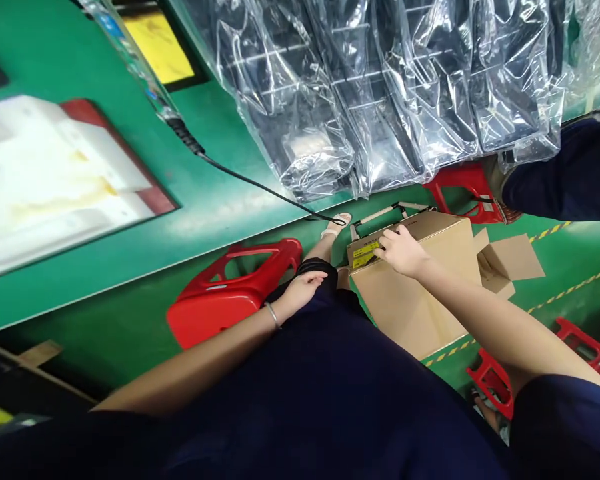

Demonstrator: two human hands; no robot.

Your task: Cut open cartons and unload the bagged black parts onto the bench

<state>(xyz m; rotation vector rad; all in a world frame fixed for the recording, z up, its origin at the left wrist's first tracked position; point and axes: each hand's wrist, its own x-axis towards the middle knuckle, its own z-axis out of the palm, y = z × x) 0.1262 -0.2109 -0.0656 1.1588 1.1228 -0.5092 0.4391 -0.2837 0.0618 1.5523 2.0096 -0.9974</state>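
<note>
My right hand [403,252] is at the upper edge of a large closed cardboard box [420,293], its fingers curled over the side beside a yellow label [365,254]. That box stands on the floor to my right. My left hand [304,291], with a bracelet at the wrist, is held low over my lap. Its fingers are loosely stretched and nothing shows in them. Ahead, several dark panel-like parts in clear plastic bags [390,93] lie on the green workbench [230,153].
A red stool [235,287] stands left of my legs, another red stool [465,190] beyond the box. A black cable [260,187] hangs over the bench edge. A white board [55,180] lies at left. An open carton [510,260] and a co-worker's dark sleeve [565,173] are right.
</note>
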